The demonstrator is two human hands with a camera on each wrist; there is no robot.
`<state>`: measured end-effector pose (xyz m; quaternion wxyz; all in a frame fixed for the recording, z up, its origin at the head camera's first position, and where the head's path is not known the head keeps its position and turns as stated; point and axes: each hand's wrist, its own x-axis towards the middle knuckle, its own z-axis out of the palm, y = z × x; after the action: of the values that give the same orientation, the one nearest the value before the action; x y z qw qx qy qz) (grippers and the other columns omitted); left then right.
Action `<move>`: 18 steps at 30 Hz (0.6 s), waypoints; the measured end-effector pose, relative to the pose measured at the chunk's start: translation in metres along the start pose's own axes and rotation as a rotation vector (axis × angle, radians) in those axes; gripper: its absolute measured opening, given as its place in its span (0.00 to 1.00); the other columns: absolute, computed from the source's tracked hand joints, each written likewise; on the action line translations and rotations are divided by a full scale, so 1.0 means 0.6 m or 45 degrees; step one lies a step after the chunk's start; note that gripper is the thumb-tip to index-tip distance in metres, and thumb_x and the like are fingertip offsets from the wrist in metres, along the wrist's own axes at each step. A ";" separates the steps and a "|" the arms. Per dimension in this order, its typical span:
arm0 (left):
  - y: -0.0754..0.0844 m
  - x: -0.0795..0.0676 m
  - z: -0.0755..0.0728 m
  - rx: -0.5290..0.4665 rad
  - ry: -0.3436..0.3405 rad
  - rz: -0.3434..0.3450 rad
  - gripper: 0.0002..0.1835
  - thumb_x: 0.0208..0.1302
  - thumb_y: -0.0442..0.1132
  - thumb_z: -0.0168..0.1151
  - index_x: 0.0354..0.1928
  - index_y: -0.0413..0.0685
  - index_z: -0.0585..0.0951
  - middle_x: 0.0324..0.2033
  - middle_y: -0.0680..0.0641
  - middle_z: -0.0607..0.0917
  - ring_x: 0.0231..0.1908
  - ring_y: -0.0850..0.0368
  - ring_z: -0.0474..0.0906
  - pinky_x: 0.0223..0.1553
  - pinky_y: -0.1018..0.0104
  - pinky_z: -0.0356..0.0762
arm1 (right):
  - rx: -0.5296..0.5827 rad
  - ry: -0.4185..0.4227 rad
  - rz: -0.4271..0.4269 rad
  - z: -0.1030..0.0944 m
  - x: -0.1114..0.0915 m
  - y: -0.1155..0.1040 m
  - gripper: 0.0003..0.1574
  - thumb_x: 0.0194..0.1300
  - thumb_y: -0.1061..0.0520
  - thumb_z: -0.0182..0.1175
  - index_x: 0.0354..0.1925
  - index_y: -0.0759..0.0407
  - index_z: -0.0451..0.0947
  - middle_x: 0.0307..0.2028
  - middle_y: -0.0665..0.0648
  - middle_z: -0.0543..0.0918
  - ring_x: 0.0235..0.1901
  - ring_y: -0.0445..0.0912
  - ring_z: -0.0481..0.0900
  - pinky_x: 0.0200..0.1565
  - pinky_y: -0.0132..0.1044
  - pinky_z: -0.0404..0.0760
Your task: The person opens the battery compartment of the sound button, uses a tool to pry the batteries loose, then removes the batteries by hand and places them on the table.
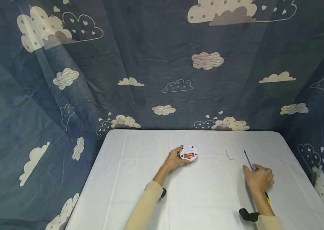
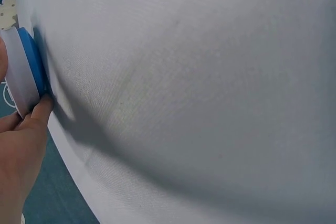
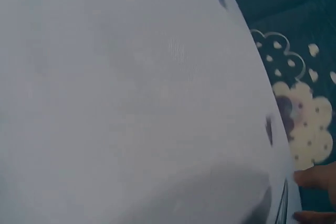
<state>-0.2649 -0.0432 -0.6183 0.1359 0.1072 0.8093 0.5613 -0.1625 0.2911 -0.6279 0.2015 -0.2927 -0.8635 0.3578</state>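
A round white plastic device (image 1: 190, 150) was in the left hand (image 1: 174, 160) over the white cloth-covered table (image 1: 208, 191); right of the device lay a small flat white piece (image 1: 230, 154); farther right, a slim metal screwdriver (image 1: 247, 158) was in the right hand (image 1: 259, 179); behind the table hung dark-blue cloud-printed fabric (image 1: 150, 64).

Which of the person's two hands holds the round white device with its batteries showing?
The left hand, gripping the round white device; the right hand is instead at the long thin tool.
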 end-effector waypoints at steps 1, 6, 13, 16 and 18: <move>0.001 0.000 0.000 -0.005 -0.004 0.001 0.52 0.56 0.36 0.80 0.78 0.32 0.60 0.73 0.35 0.71 0.71 0.46 0.73 0.72 0.59 0.73 | -0.034 -0.019 0.026 -0.011 -0.005 0.013 0.31 0.65 0.54 0.66 0.54 0.81 0.77 0.52 0.83 0.73 0.56 0.76 0.67 0.55 0.70 0.60; 0.000 0.001 0.000 -0.015 -0.023 0.012 0.52 0.56 0.36 0.79 0.78 0.33 0.59 0.77 0.35 0.65 0.77 0.44 0.64 0.76 0.58 0.66 | -0.152 -0.078 0.101 -0.059 -0.026 0.067 0.34 0.65 0.50 0.65 0.54 0.81 0.76 0.50 0.85 0.75 0.52 0.77 0.68 0.51 0.69 0.61; -0.004 0.002 0.001 -0.014 -0.024 0.037 0.53 0.56 0.37 0.80 0.79 0.34 0.58 0.77 0.35 0.65 0.77 0.44 0.64 0.75 0.59 0.67 | -0.167 -0.069 0.085 -0.082 -0.046 0.095 0.31 0.60 0.50 0.71 0.45 0.79 0.81 0.46 0.82 0.81 0.46 0.74 0.70 0.40 0.62 0.59; -0.006 -0.001 0.005 0.013 -0.020 0.048 0.54 0.55 0.37 0.81 0.79 0.34 0.59 0.76 0.35 0.66 0.76 0.44 0.66 0.75 0.58 0.68 | -0.174 -0.090 0.087 -0.079 -0.050 0.101 0.29 0.60 0.50 0.70 0.42 0.78 0.82 0.43 0.81 0.82 0.45 0.74 0.71 0.40 0.62 0.59; -0.004 -0.002 0.007 0.029 -0.015 0.054 0.54 0.55 0.37 0.81 0.79 0.35 0.59 0.76 0.35 0.67 0.76 0.44 0.66 0.75 0.58 0.68 | -0.162 -0.095 0.086 -0.077 -0.051 0.102 0.27 0.62 0.51 0.68 0.40 0.79 0.82 0.42 0.82 0.83 0.45 0.73 0.70 0.40 0.61 0.59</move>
<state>-0.2624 -0.0408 -0.6220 0.1274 0.1293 0.8123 0.5543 -0.0919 0.3293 -0.6466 0.1378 -0.3205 -0.8810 0.3195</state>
